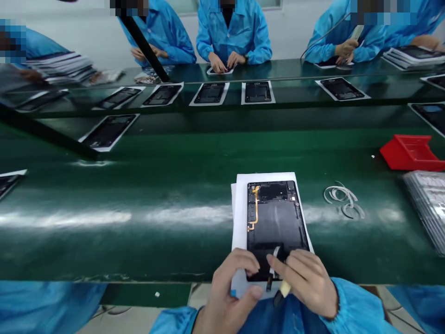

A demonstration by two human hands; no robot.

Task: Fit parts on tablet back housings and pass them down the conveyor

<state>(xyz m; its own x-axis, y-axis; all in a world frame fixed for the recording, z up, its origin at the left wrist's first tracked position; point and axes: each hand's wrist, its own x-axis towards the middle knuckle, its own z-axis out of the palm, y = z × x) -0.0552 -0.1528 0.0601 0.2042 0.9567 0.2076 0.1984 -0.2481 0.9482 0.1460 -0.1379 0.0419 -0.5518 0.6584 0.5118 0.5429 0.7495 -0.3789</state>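
Observation:
A black tablet back housing (pixel 278 222) lies open side up on white sheets (pixel 241 222) near the table's front edge. An orange flex cable (pixel 257 206) runs along its left side. My left hand (pixel 231 290) is at the housing's lower left corner, thumb and index finger apart, with nothing visible between them. My right hand (pixel 308 280) is over the lower right part, closed around a small tool with a cream handle (pixel 285 288) and black end. Beside its index finger is a small white and black strip (pixel 272 270); whether the fingers touch it I cannot tell.
White curled strips (pixel 342 197) lie right of the housing. Farther right are a red bin (pixel 410 153) and a stack of clear trays (pixel 426 204). Other housings on white sheets (pixel 257 93) line the raised belt ahead. Co-workers in blue (pixel 232 32) sit opposite; a dark post (pixel 45 132) stands left.

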